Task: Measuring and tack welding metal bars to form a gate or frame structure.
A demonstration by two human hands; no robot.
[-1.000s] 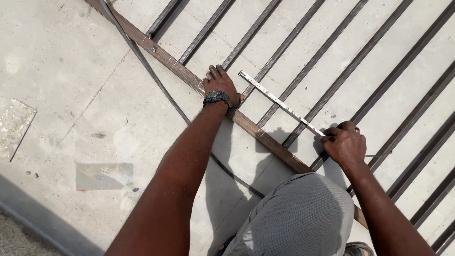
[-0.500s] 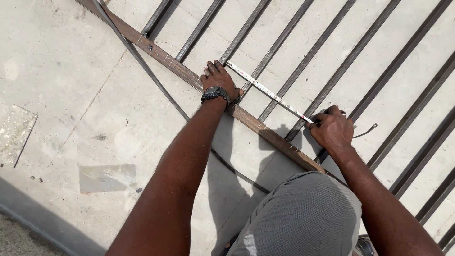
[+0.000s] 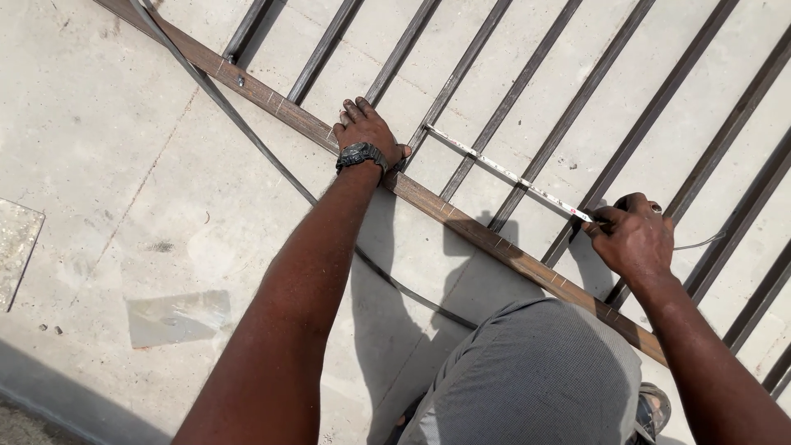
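Note:
A frame of dark metal bars (image 3: 527,99) lies flat on the concrete, joined to a long brown rail (image 3: 461,224) that runs diagonally. My left hand (image 3: 367,132), with a black wristwatch, presses down on the rail beside one bar. My right hand (image 3: 633,235) is closed on a pale measuring tape (image 3: 507,173) that stretches across the bars from near my left hand. The tape's far end stops just short of my left thumb.
A black cable (image 3: 264,152) curves over the concrete floor (image 3: 99,148) and passes under my left arm. A thin wire (image 3: 700,243) trails right of my right hand. My grey-clad knee (image 3: 535,379) fills the bottom middle. A pale slab (image 3: 16,247) lies at the left edge.
My right hand has drawn the tape further right and slightly down along the bars. The left hand stays pressed on the rail.

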